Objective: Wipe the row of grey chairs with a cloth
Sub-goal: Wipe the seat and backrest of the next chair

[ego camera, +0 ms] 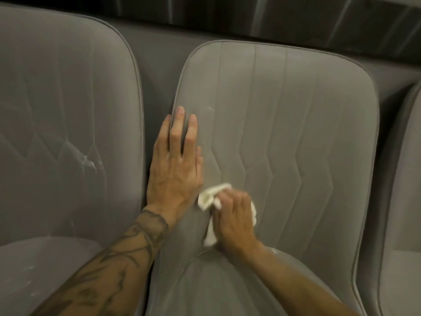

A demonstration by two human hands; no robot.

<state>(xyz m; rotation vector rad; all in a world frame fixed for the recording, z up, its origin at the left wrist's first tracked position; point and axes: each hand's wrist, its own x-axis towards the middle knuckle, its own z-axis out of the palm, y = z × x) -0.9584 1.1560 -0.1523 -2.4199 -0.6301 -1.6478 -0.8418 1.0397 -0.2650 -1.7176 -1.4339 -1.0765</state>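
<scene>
A row of grey padded chairs fills the view. The middle chair (284,133) has a stitched zigzag backrest, and its seat lies below. My left hand (175,165) lies flat with straight fingers on the left edge of that backrest. My right hand (237,217) grips a crumpled white cloth (210,197) and presses it against the lower backrest, just right of the left hand. Part of the cloth hangs down below the fist.
The left chair (68,115) shows white smears near its lower backrest and dusty marks on its seat. A third chair's edge (405,179) appears at the far right. A dark wall (250,17) runs behind the row.
</scene>
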